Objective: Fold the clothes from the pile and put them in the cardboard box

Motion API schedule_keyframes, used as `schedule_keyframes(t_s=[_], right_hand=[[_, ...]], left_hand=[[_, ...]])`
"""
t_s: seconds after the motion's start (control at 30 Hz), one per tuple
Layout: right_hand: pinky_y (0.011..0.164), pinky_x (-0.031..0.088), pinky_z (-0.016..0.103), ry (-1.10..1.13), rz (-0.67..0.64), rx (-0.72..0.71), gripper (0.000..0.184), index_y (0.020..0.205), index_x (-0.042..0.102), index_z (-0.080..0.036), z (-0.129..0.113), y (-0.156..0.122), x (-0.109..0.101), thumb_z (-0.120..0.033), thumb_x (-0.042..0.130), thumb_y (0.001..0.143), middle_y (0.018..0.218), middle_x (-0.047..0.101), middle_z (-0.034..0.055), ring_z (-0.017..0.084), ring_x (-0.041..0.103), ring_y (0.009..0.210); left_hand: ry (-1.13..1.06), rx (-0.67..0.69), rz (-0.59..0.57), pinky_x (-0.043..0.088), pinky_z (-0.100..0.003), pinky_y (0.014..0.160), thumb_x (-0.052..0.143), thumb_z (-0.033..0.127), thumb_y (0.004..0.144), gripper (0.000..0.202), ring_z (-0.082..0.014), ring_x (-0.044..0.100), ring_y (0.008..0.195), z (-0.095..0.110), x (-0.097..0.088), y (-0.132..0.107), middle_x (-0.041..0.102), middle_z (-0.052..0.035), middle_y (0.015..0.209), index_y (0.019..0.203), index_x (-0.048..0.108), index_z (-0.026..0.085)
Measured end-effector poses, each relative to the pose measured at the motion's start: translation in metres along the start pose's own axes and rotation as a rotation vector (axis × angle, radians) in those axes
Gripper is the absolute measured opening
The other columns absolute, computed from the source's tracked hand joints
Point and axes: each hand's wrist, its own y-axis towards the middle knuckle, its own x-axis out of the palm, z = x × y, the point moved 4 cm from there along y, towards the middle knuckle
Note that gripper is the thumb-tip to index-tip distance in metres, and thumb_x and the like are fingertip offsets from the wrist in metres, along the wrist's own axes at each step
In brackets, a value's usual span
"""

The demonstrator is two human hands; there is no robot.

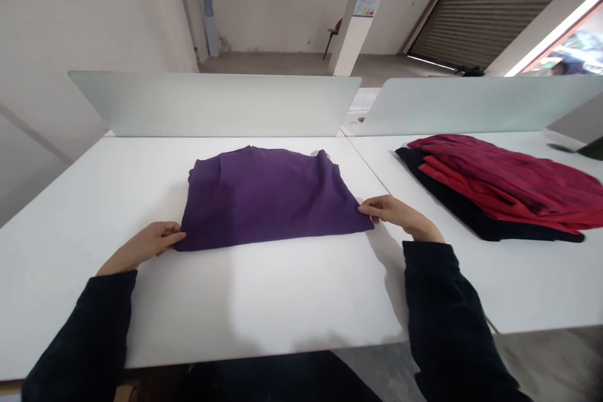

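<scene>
A folded purple garment [268, 196] lies flat in the middle of the white table [264, 301]. My left hand [146, 246] pinches its near left corner, fingers closed on the cloth. At the near right corner my right hand [396, 213] grips the fabric edge the same way. Both arms wear dark sleeves.
A stack of folded red and black garments [504, 187] lies on the adjoining table to the right. Frosted divider panels [217, 103] stand along the far edge of both tables. Beyond them are a white pillar, a roller shutter and a red chair.
</scene>
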Motion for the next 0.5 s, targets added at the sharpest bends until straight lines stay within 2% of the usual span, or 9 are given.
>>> schedule_keyframes(t_s=[0.07,0.13,0.23,0.3,0.4,0.5], right_hand=[[0.054,0.035,0.026,0.068,0.119,0.013,0.047,0.069,0.064,-0.017,0.001,0.010,-0.005,-0.063,0.060,0.073,0.068,0.063,0.0050,0.014,0.053,0.061],[0.052,0.036,0.025,0.095,0.207,0.045,0.040,0.073,0.067,-0.015,0.000,0.026,-0.007,-0.055,0.059,0.076,0.076,0.067,0.0081,0.014,0.056,0.062],[0.050,0.037,0.024,0.059,0.285,0.085,0.030,0.072,0.068,-0.013,-0.009,0.055,-0.005,-0.040,0.058,0.079,0.075,0.069,0.0095,0.014,0.058,0.061],[0.052,0.038,0.024,0.031,0.344,0.093,0.026,0.078,0.070,-0.012,-0.016,0.073,-0.002,-0.036,0.058,0.079,0.078,0.069,0.0101,0.015,0.058,0.062],[0.061,0.044,0.026,-0.005,0.455,0.083,0.032,0.099,0.070,-0.011,-0.024,0.093,0.005,-0.033,0.058,0.079,0.092,0.071,0.0120,0.018,0.062,0.072],[0.074,0.046,0.028,-0.055,0.535,0.067,0.029,0.098,0.071,-0.013,-0.024,0.104,0.010,-0.029,0.056,0.080,0.096,0.072,0.0115,0.020,0.064,0.084]], left_hand=[[-0.013,0.022,0.078,0.035,-0.025,0.046,0.070,0.060,0.063,0.040,-0.0120,0.042,0.048,0.002,-0.004,0.006,0.048,0.0012,0.054,0.061,0.060,0.022],[-0.005,0.047,0.191,0.042,-0.027,0.050,0.064,0.066,0.067,0.045,-0.0158,0.052,0.056,0.010,-0.009,0.017,0.059,-0.0027,0.064,0.071,0.065,0.022],[0.142,0.071,0.335,0.049,-0.032,0.061,0.053,0.070,0.074,0.051,-0.0220,0.063,0.070,0.031,-0.012,0.041,0.068,-0.0077,0.081,0.082,0.066,0.021],[0.287,0.071,0.428,0.050,-0.036,0.069,0.047,0.068,0.079,0.050,-0.0261,0.065,0.079,0.047,-0.011,0.060,0.070,-0.0096,0.086,0.082,0.065,0.021],[0.397,0.035,0.564,0.047,-0.042,0.076,0.048,0.065,0.080,0.048,-0.0343,0.064,0.092,0.062,-0.007,0.082,0.070,-0.0135,0.095,0.085,0.063,0.021],[0.429,0.006,0.658,0.046,-0.047,0.077,0.047,0.054,0.084,0.037,-0.0382,0.062,0.097,0.063,-0.005,0.092,0.068,-0.0158,0.098,0.091,0.062,0.021]])
